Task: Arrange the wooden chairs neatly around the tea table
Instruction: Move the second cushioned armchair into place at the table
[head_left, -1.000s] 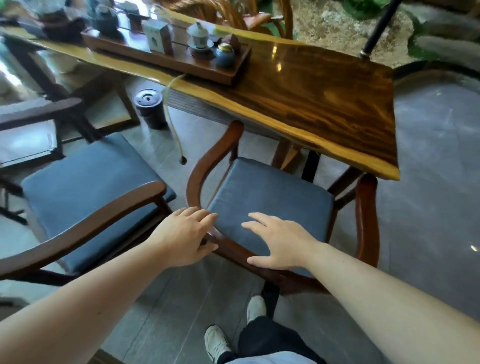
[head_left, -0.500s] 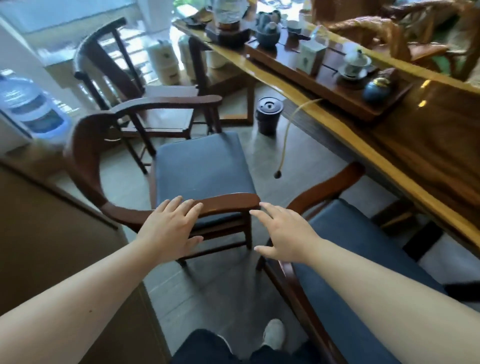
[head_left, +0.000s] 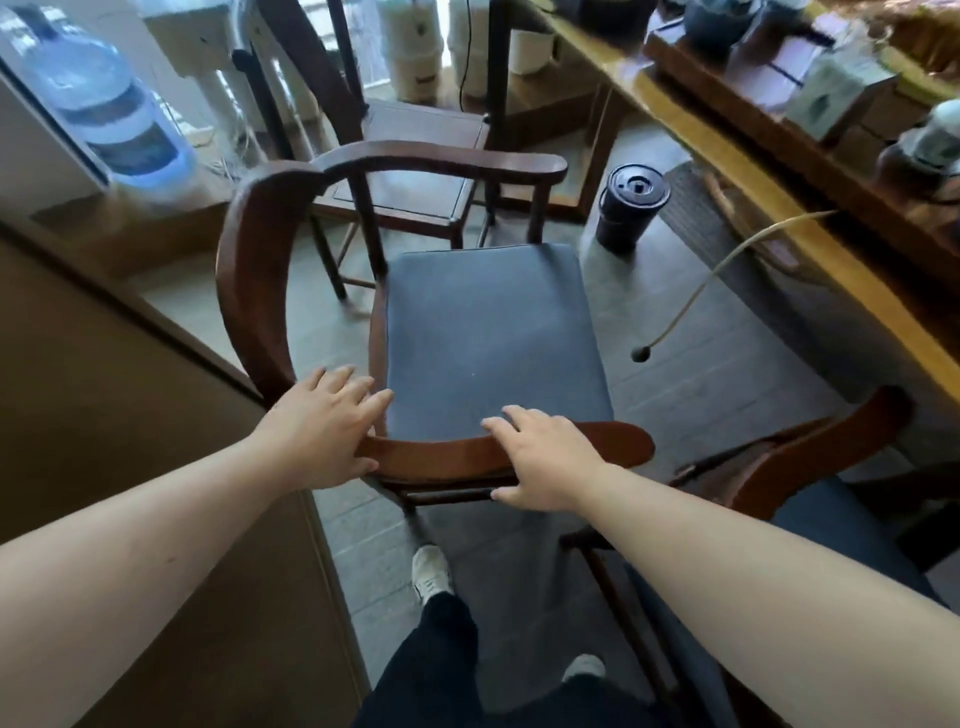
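A wooden armchair with a grey-blue cushion (head_left: 488, 338) stands in front of me, its seat facing right toward the tea table (head_left: 769, 202). Both my hands rest on its near curved armrest (head_left: 447, 453). My left hand (head_left: 327, 426) grips where the armrest bends into the back, fingers over the top. My right hand (head_left: 545, 460) grips close to the armrest's free end, thumb underneath. A second cushioned armchair (head_left: 810, 447) sits at the lower right by the table. Behind the first is a third wooden chair (head_left: 410, 156) with a bare seat.
A black lidded canister (head_left: 631, 208) stands on the floor near the table, and a thin hose (head_left: 727, 260) hangs off the table edge. Teaware sits on a tray (head_left: 769, 67). A brown cabinet (head_left: 130, 415) is close on my left; a water bottle (head_left: 104, 104) lies behind it.
My view and both hands have swung left, off the right-hand chair. Both hands have come down onto the near armrest of the middle chair and closed on it.
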